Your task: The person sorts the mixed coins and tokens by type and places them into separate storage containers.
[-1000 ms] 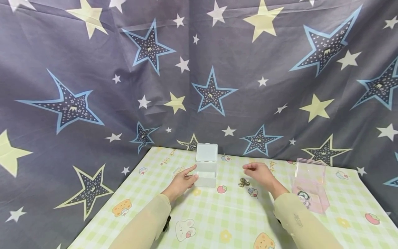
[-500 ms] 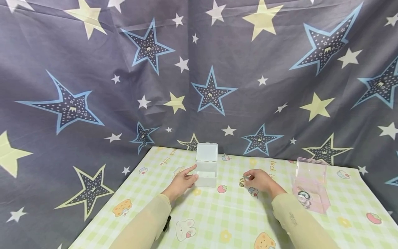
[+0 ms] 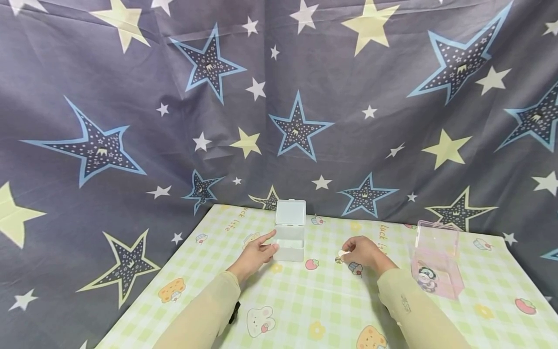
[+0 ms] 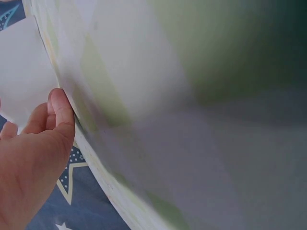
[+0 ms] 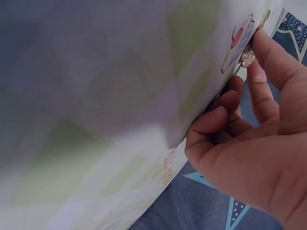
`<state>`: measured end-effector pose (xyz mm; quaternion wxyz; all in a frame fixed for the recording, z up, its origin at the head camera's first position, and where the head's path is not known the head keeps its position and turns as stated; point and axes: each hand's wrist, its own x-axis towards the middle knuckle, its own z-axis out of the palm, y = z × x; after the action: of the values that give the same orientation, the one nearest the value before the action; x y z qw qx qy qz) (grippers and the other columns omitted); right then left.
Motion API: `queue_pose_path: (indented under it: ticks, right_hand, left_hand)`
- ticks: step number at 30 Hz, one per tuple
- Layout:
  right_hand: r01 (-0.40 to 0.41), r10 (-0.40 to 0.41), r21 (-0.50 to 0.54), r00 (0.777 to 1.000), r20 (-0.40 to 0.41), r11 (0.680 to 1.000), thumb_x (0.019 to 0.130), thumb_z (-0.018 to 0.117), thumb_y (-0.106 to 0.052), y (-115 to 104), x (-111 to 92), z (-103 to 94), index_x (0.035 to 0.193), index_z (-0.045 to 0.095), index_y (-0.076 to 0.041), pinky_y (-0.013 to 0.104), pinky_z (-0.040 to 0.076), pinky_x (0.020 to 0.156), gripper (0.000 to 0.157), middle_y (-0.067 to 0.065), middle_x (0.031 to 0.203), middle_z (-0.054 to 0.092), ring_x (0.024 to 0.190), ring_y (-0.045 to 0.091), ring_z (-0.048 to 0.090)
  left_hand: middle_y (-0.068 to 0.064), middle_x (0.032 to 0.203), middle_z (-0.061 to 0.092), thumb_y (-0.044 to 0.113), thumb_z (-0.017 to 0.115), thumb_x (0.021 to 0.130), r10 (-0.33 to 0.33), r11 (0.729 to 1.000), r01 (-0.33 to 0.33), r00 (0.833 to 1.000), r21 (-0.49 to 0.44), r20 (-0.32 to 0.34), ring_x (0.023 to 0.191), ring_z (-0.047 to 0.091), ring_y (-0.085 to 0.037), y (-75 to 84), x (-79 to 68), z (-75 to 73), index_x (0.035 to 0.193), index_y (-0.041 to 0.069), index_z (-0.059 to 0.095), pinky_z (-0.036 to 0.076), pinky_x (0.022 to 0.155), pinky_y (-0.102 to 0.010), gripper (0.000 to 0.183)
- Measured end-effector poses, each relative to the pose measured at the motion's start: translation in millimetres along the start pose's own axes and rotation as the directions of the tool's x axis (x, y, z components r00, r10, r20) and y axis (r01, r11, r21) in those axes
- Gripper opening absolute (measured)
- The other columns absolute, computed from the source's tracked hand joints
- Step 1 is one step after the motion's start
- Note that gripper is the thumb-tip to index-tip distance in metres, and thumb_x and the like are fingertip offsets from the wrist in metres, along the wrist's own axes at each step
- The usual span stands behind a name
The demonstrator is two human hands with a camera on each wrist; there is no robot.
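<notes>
A small white box (image 3: 289,251) stands with its lid (image 3: 290,213) raised. My left hand (image 3: 255,257) rests against the box's left side, fingers extended and fingertips at the wall. In the left wrist view, the fingertips (image 4: 60,100) lie over the box's pale wall (image 4: 24,67). To the right of the box, my right hand (image 3: 364,252) is low on the table, pinching a small, shiny gold-coloured piece (image 3: 338,260) between thumb and forefinger. The right wrist view shows gold, sparkly pieces (image 5: 247,58) at those fingertips, partly hidden by them. The other fingers are curled.
A clear pink box (image 3: 453,283) with its lid (image 3: 436,240) up stands at the right, small black-and-white and pink items (image 3: 426,278) inside. A green-checked cloth (image 3: 301,300) covers the table. Behind the table hangs a dark star-patterned curtain (image 3: 244,184).
My right hand has come down and toward me onto the small gold-coloured pieces, and its thumb and forefinger have closed there. My left hand has stayed at the white box.
</notes>
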<state>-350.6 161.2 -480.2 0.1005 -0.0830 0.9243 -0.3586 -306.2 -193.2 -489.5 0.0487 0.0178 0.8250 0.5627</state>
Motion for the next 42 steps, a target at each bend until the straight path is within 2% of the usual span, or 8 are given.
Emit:
queue_pose_path:
  ticks: [8, 11, 17, 24, 33, 39, 42]
  right_hand:
    - [0.02, -0.018, 0.04, 0.999, -0.047, 0.999, 0.091, 0.082, -0.011, 4.7, -4.4, -1.4, 0.101, 0.076, -0.008, 0.029, 0.05, 0.074, 0.012, 0.003, 0.096, 0.071, 0.081, 0.016, 0.06]
    - [0.023, -0.021, 0.043, 0.998, -0.057, 0.999, 0.092, 0.08, -0.011, 8.3, -3.5, -2.2, 0.101, 0.078, -0.009, 0.031, 0.052, 0.076, 0.009, 0.004, 0.098, 0.073, 0.083, 0.017, 0.061]
    - [0.008, -0.002, 0.095, 0.998, -0.059, 0.995, 0.094, 0.08, -0.013, 12.2, -1.4, -5.5, 0.108, 0.08, -0.009, 0.03, 0.053, 0.077, 0.014, 0.008, 0.102, 0.075, 0.086, 0.019, 0.064]
    - [-0.039, 0.045, 0.18, 0.998, -0.033, 0.983, 0.097, 0.077, -0.014, 14.7, -2.1, -10.1, 0.123, 0.077, -0.006, 0.031, 0.051, 0.083, 0.027, 0.012, 0.111, 0.075, 0.093, 0.022, 0.065]
    - [-0.043, 0.058, 0.26, 0.997, -0.052, 0.965, 0.097, 0.075, -0.012, 15.9, -3.2, -14.7, 0.122, 0.077, -0.003, 0.03, 0.052, 0.082, 0.027, 0.014, 0.114, 0.076, 0.095, 0.021, 0.067]
    - [-0.039, 0.059, 0.273, 0.996, -0.065, 0.961, 0.1, 0.07, -0.018, 9.9, -5.5, -16.1, 0.124, 0.079, -0.008, 0.043, 0.054, 0.104, 0.028, 0.016, 0.137, 0.072, 0.122, 0.031, 0.067]
    - [-0.028, 0.046, 0.297, 0.997, -0.054, 0.955, 0.101, 0.068, -0.019, 2.8, -6.2, -14.6, 0.127, 0.079, -0.007, 0.05, 0.053, 0.112, 0.031, 0.017, 0.142, 0.07, 0.129, 0.035, 0.065]
  left_hand:
    - [-0.018, 0.141, 0.071, 0.033, 0.068, 0.107, 0.003, 1.0, -0.003, 1.0, 0.0, -0.003, 0.124, 0.073, -0.032, -0.8, 0.1, 0.8, 0.164, 0.025, 0.046, 0.06, 0.105, -0.047, 0.061]
    - [-0.018, 0.142, 0.071, 0.033, 0.067, 0.107, 0.003, 1.0, -0.003, 1.0, -0.001, -0.002, 0.124, 0.073, -0.033, -0.5, 0.3, 0.9, 0.164, 0.025, 0.046, 0.059, 0.108, -0.049, 0.061]
    - [-0.019, 0.142, 0.07, 0.033, 0.067, 0.107, 0.011, 1.0, -0.011, 1.0, -0.01, 0.006, 0.126, 0.072, -0.035, -1.3, 0.5, 0.5, 0.164, 0.025, 0.046, 0.058, 0.109, -0.051, 0.061]
    - [-0.019, 0.14, 0.072, 0.032, 0.067, 0.107, 0.021, 1.0, -0.021, 1.0, -0.003, 0.003, 0.124, 0.073, -0.034, -2.7, 1.0, 0.5, 0.164, 0.024, 0.046, 0.059, 0.108, -0.05, 0.061]
    - [-0.018, 0.14, 0.072, 0.033, 0.067, 0.108, 0.019, 1.0, -0.019, 1.0, 0.002, 0.006, 0.124, 0.073, -0.034, -1.2, 0.0, -0.5, 0.164, 0.024, 0.046, 0.058, 0.109, -0.051, 0.061]
    - [-0.018, 0.139, 0.072, 0.033, 0.066, 0.108, 0.023, 1.0, -0.023, 1.0, 0.012, 0.011, 0.125, 0.073, -0.034, 0.1, -1.2, -0.4, 0.165, 0.024, 0.044, 0.058, 0.109, -0.052, 0.061]
    - [-0.018, 0.14, 0.072, 0.032, 0.066, 0.109, 0.027, 1.0, -0.027, 1.0, 0.013, 0.011, 0.126, 0.072, -0.034, 0.7, -1.8, -0.3, 0.165, 0.024, 0.044, 0.058, 0.109, -0.051, 0.061]
